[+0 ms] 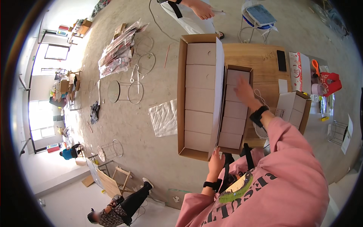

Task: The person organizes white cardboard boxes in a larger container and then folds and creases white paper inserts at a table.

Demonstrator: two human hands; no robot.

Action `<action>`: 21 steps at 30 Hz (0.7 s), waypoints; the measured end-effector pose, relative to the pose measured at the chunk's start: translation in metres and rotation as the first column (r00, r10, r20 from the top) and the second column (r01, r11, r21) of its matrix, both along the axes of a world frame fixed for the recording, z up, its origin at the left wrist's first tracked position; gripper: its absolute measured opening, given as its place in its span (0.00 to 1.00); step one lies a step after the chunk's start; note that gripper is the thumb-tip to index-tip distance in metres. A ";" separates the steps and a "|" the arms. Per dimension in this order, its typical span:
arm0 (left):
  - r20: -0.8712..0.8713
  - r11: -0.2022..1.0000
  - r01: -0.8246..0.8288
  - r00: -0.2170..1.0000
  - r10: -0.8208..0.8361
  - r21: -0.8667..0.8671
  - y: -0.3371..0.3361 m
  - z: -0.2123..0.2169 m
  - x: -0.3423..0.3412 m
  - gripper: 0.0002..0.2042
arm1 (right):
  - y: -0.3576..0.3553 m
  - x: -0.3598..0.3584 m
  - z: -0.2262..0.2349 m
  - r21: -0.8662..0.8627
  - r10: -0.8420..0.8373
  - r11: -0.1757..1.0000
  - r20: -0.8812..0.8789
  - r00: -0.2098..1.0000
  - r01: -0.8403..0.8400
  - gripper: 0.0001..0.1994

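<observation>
A long, open cardboard box [181,98] holds a row of several pale, closed boxes [199,77]. Close along its right side is a narrower open cardboard box [250,72], also filled with a row of pale boxes [231,125]. My left hand [216,163] is at the near end, its fingers closed on the corner of the long box beside its white side wall [218,87]. Over the narrower box reaches my right hand [245,90], fingers stretched out, slightly blurred and apparently holding nothing.
A wooden table [266,72] bears a black phone [281,60], a small fan [261,130] and a smaller open box [298,109]. Orange scissors [315,67] lie further right. Another person's hand [203,10] shows beyond the boxes. Wire-legged stools [114,91] and plastic-wrapped bundles [119,49] occupy the floor.
</observation>
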State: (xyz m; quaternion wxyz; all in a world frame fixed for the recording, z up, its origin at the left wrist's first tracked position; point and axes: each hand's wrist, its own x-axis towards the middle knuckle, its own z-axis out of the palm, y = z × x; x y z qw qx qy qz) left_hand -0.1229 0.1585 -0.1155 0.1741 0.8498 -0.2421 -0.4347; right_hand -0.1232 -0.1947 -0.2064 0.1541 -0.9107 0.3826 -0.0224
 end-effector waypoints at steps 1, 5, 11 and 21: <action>0.026 1.000 0.007 1.000 -0.007 -0.005 0.007 -0.005 0.000 0.23 | 0.021 0.003 0.006 0.006 0.013 1.000 0.004 1.000 -0.013 0.31; 0.075 0.999 0.038 0.996 -0.037 -0.009 0.020 -0.013 -0.001 0.23 | 0.063 0.004 0.023 0.118 0.023 0.993 -0.069 0.997 -0.015 0.33; 0.026 0.991 0.041 0.999 -0.038 -0.128 0.015 -0.007 0.003 0.22 | 0.064 -0.023 0.013 0.124 -0.081 0.990 0.136 0.987 0.064 0.32; 0.078 0.924 0.236 0.972 -0.223 -0.302 0.039 -0.003 0.021 0.22 | 0.211 -0.090 0.026 0.538 -0.508 0.793 0.323 0.798 0.287 0.36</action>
